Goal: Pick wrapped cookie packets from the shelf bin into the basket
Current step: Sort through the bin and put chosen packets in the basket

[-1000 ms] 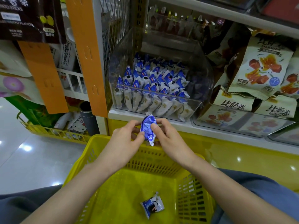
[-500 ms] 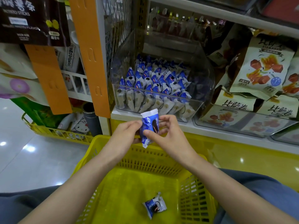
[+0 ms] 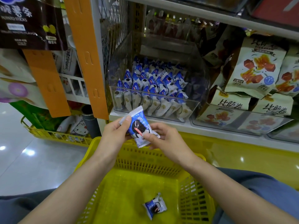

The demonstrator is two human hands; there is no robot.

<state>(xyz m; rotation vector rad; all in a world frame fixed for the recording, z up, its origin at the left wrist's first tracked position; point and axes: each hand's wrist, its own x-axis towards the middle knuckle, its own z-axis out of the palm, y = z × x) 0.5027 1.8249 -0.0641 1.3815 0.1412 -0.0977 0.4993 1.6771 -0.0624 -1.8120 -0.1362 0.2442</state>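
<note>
So both hands, left hand [image 3: 113,135] and right hand [image 3: 163,139], pinch one cookie packet [image 3: 139,126] above the basket [image 3: 145,159]. One packet [image 3: 154,206] lies in it already. Next move's probably just letting go.

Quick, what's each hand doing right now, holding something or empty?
The left hand pinches the upper end of a cookie packet.
The right hand pinches the lower end of the same packet.

Blue-white cookie packet [image 3: 139,126] tilted above yellow basket [image 3: 145,159], second packet [image 3: 154,206] inside.
</note>
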